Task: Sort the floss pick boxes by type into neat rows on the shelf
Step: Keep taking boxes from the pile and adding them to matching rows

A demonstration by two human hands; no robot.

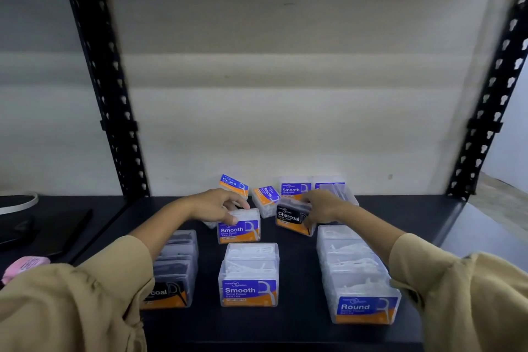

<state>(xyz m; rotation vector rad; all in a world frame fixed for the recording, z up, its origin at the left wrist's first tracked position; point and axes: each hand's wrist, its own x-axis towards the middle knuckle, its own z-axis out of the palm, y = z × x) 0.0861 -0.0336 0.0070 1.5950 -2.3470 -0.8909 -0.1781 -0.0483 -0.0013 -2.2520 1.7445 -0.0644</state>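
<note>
While the left hand (217, 206) grips a Smooth box (239, 227) mid-shelf (300, 331), the right hand (321, 206) clasps a Charcoal box (291, 217) toward the shelf's back edge.

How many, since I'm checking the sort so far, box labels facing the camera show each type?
Smooth box: 4
Charcoal box: 2
Round box: 2
Blue label too blurred to read: 1
Total: 9

I see a dark flat shelf (300, 331) carrying clear plastic floss pick boxes (248, 290) labelled Smooth, Round and Charcoal.
</note>
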